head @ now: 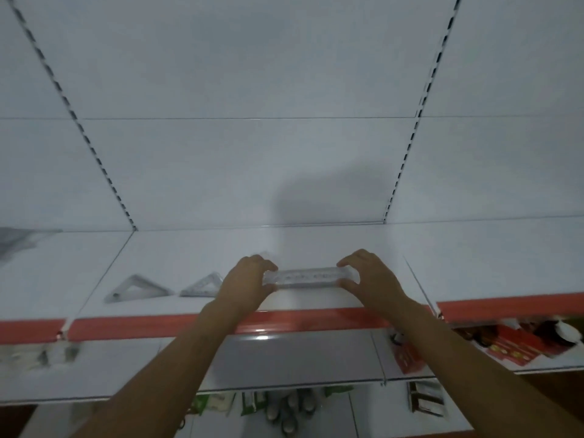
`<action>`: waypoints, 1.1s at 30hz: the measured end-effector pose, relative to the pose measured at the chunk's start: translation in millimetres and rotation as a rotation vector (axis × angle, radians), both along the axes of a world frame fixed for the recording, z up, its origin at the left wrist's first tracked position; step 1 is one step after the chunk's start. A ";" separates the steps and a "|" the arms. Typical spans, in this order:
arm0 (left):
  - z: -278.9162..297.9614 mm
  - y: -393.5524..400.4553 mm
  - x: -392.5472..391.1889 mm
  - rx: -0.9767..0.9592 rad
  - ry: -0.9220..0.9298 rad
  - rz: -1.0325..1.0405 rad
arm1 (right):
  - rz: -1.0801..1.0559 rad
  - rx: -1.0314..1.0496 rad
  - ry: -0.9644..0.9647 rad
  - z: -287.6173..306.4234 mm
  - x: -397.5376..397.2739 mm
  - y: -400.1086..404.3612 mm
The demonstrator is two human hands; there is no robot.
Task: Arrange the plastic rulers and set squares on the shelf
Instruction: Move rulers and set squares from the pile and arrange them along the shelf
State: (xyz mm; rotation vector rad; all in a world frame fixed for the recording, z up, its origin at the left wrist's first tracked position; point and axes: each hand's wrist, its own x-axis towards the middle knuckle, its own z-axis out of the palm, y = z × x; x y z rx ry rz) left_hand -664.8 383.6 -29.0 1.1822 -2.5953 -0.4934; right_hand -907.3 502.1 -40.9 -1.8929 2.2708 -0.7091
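Observation:
A clear plastic ruler (308,277) lies crosswise over the white shelf (474,263) near its front edge. My left hand (246,284) pinches its left end and my right hand (368,276) pinches its right end, fingers curled round the ends. Two clear set squares rest on the shelf to the left: a larger one (136,289) and a smaller one (202,286) just beside my left hand. Whether the ruler touches the shelf I cannot tell.
The shelf has a red front strip (158,327) and a white back panel with slotted uprights (407,159). Red packets (512,346) lie on the lower shelf at right. Green and silver packs (284,406) hang lower down. A grey blurred object (15,240) sits far left.

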 end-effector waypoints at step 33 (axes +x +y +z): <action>-10.3 -25.3 -6.1 -0.045 -0.211 -0.033 | -0.056 0.132 -0.069 -6.2 16.4 -24.7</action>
